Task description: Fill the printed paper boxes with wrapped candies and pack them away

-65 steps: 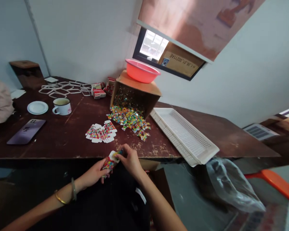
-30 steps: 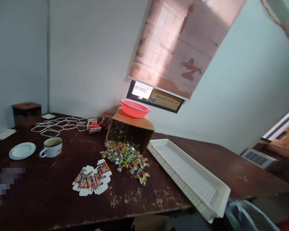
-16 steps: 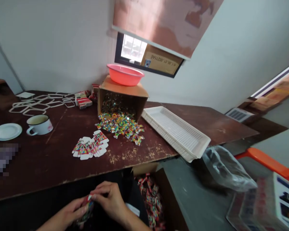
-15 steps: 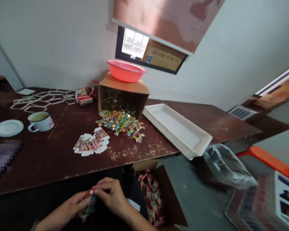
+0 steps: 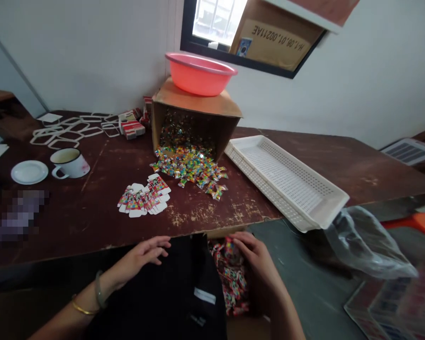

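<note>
My right hand (image 5: 253, 250) is over the cardboard box below the table edge, its fingers closed on a small colorful candy packet (image 5: 230, 246). Beneath it, the box is filled with many similar red and multicolored packets (image 5: 235, 285). My left hand (image 5: 145, 255) holds nothing; its fingers are apart above my dark lap, near the table edge. On the table ahead lies a fan of printed white-and-red cards (image 5: 145, 198). Behind them a heap of shiny wrapped candies (image 5: 191, 167) spills from a cardboard carton (image 5: 198, 101) lying on its side.
A pink basin (image 5: 201, 75) sits on the carton. To the right is a long white plastic tray (image 5: 286, 184), with a clear plastic bag (image 5: 370, 241) by its corner. A mug (image 5: 71, 164) and white plate (image 5: 29, 172) stand on the left, near white frames (image 5: 71, 130).
My hands, earlier together on a packet over my lap, are apart. The right has moved rightward to the box with a packet; the left has let go and opened. The camera view has shifted.
</note>
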Demonstrator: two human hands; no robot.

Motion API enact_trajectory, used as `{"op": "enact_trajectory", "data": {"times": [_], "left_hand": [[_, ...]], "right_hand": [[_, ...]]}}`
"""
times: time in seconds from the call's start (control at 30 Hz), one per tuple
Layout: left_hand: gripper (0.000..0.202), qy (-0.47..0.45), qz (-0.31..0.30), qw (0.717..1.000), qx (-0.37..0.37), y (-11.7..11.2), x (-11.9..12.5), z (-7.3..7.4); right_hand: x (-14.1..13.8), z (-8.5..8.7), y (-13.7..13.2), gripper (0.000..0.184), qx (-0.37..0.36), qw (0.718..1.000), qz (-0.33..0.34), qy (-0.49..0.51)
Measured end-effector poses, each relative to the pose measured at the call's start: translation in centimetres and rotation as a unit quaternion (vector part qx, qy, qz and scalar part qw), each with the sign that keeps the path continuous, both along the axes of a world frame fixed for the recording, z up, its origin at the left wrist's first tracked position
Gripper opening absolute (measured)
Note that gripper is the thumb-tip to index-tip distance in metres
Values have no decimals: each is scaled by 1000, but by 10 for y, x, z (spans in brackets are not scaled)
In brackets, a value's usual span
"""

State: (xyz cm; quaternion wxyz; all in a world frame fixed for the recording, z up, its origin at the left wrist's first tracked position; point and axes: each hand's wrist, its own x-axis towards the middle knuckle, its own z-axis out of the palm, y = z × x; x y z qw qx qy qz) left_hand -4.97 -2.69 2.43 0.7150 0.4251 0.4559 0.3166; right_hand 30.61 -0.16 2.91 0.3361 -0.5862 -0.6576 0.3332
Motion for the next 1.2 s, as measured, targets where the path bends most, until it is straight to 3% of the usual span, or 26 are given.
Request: {"op": "enact_trajectory", "data": {"times": [0.03,0.1,0.2,0.3,0.4,0.53,0.7,0.83,0.97,1.07,1.2], "left_hand": [[45,17,29,999,-3,6,-7,-1],[43,37,85,996,-12,17,-17,-5],[40,35,120,992,-19,27,-18,-12],[41,25,91,995,-26,29,-10,-14],[44,32,76,996,-30,27,-11,-15],[49,50,112,992,-36,28,-23,-22],[46,39,111,993,-27,34,-24,-30],[44,19,106,994,-13,27,-23,-33],[43,25,119,993,-13,15,-27,-34],[44,29,108,994,-17,12,-29,-25],[45,44,104,994,-1,15,-32,-15]], "right_hand": [[2,-6,11,23,8,999,11,-44],[-27,-16,42,23,37,994,53,-90],[-123,-22,104,23,54,980,163,-106],[-212,-21,163,41,29,979,122,-160],[-252,-25,193,51,0,979,75,-188],[-256,-34,201,44,-49,972,47,-223],[-257,-30,215,66,-125,954,27,-270],[-259,-28,220,70,-141,945,13,-294],[-252,-33,213,63,-123,949,4,-290],[-244,-37,207,55,-111,953,1,-282],[-231,-35,198,31,-69,957,10,-280]]}}
